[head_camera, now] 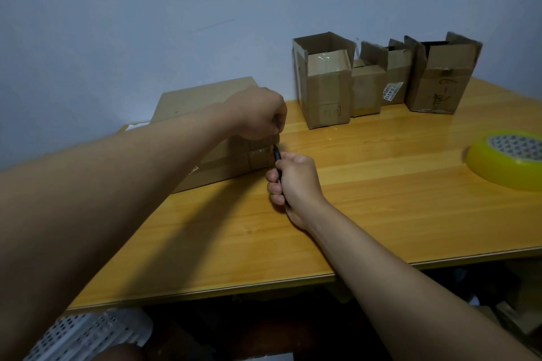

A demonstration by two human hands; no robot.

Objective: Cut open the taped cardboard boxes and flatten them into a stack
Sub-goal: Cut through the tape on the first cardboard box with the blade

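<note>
With your left hand (258, 114) curled on the box (205, 138) at the bench's (381, 199) back-left and your right hand (293, 182) gripping the cutter (277, 155) at its taped end, slice shallow along the seam, away from your fingers.

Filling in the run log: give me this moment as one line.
left hand: holds taped box | right hand: grips black cutter at box end | four opened boxes upright behind

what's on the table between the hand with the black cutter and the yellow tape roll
Nothing: in the head view, only bare wooden table lies between the right hand gripping the cutter and the tape roll.
</note>
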